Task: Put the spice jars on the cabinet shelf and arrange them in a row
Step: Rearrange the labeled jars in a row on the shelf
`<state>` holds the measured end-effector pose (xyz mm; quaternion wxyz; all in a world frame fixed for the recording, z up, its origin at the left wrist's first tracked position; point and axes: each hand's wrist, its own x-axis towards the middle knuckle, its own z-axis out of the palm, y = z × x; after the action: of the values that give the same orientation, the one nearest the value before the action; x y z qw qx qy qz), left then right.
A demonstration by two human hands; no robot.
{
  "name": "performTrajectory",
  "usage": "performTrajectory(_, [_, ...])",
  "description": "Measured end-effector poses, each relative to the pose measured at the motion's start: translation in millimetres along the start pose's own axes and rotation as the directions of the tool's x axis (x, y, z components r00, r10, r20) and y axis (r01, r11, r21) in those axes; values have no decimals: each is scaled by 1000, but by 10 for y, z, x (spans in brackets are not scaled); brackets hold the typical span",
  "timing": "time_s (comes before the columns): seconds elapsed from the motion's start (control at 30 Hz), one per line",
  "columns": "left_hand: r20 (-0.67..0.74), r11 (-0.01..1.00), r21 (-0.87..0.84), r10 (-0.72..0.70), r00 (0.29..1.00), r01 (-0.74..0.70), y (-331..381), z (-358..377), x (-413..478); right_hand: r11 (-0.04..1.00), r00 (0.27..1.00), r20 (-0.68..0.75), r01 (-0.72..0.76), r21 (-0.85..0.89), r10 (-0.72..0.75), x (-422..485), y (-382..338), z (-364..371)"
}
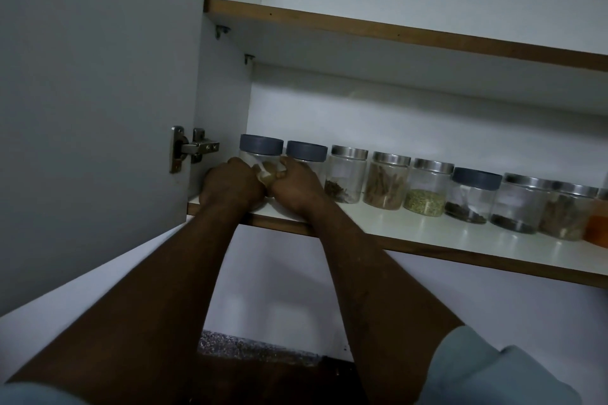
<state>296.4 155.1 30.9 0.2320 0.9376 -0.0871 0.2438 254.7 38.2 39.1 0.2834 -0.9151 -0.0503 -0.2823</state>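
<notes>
Reaching up from the bottom of the frame, two bare forearms meet at the left end of the lower cabinet shelf (427,235), where the leftmost jar (261,145), clear with a blue-grey lid and something pale brown inside, stands upright close to the cabinet's side wall. The left hand (230,186) wraps the jar's left side with its fingers curled round the glass, knuckles toward the camera. The right hand (296,186) closes on the jar's right side, thumb pressed on the glass and fingers curled; it also hides the lower part of the second jar (306,150), which has a blue-grey lid too and stands just beside the first. A row of jars runs on toward the right edge of the frame, each upright and near its neighbour: a steel-lidded jar of dark bits (347,174), a jar of brown sticks (388,182), a jar of green seeds (427,191), a third grey-lidded jar (473,199), two more steel-lidded jars (519,209), and an orange jar (599,223) cut off by the edge. An upper shelf (394,33) crosses the top. The open cabinet door (82,92) fills the left, held by a metal hinge (192,148). A pale sleeve (493,371) shows at lower right, and a speckled worktop (246,349) lies far below between the arms.
</notes>
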Motion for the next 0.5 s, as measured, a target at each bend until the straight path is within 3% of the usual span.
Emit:
performTrajectory(0.17, [-43,998,55,21,999,-19,32,-18,-49,1000,1000,-5,-8,6,8,-12,-10,-12])
performTrajectory(0.33, [-42,991,-107,-89,995,84,29,-5,-16,996,992,-118,-47,70,55,-50,26,-25])
performTrajectory(0.5, [34,988,-125,-83,996,87,13,6,62,999,990,-136,-28,41,33,-40,42,-14])
